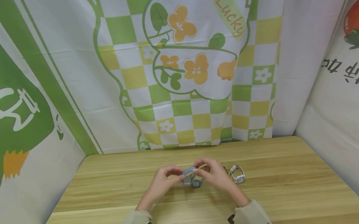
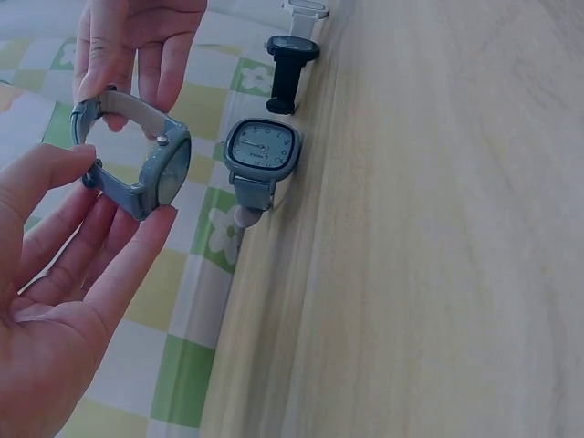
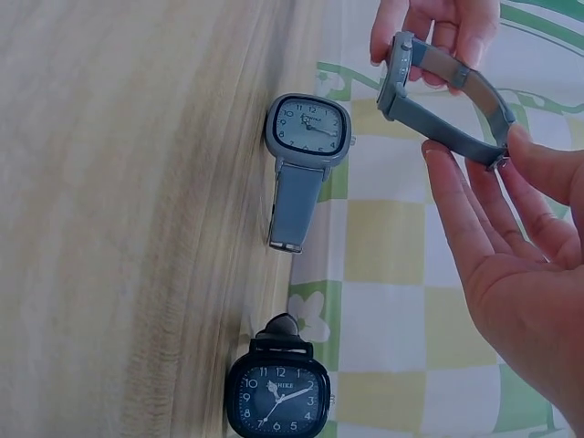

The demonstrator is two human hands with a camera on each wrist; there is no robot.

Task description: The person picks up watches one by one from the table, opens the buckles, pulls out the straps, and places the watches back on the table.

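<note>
Both hands hold one blue-grey wristwatch (image 2: 169, 173) up over the table, its strap closed into a loop. My left hand (image 1: 162, 181) pinches the strap, with fingertips near the case. My right hand (image 1: 215, 175) grips the strap near the buckle, thumb on top and fingers under it, as the right wrist view shows. A second blue-grey watch (image 3: 308, 125) with a rounded square dial stands on the table just below the held one. Beside it is a black watch (image 3: 279, 397), mostly hidden behind my right hand in the head view.
To the right of my right hand a white watch (image 1: 238, 178) stands on the wooden table (image 1: 285, 188). A green and yellow checked curtain (image 1: 183, 118) hangs at the table's back edge, with printed cloth on both sides.
</note>
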